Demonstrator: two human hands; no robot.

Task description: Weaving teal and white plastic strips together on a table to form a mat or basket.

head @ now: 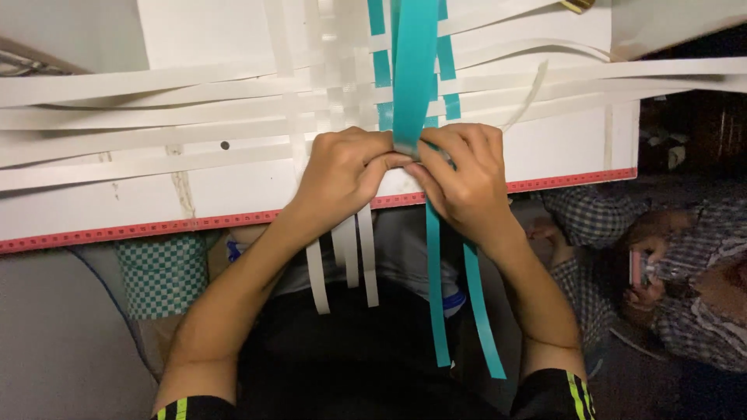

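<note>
My left hand [346, 167] and my right hand [464, 175] meet at the near edge of a white board [194, 190], both pinching the lower end of a wide teal strip [415, 70] that rises toward the camera. Under them lies a partly woven mat of white strips [156, 109] crossed by narrower teal strips [381, 70]. Loose white strip ends [366, 257] and teal strip ends [476, 303] hang down over the board's edge above my lap.
A red ruled band [117, 232] runs along the board's near edge. Long white strips stretch off left and right. A checked green cloth [162, 272] hangs below the board. Another person in a plaid shirt [685, 257] sits low at the right.
</note>
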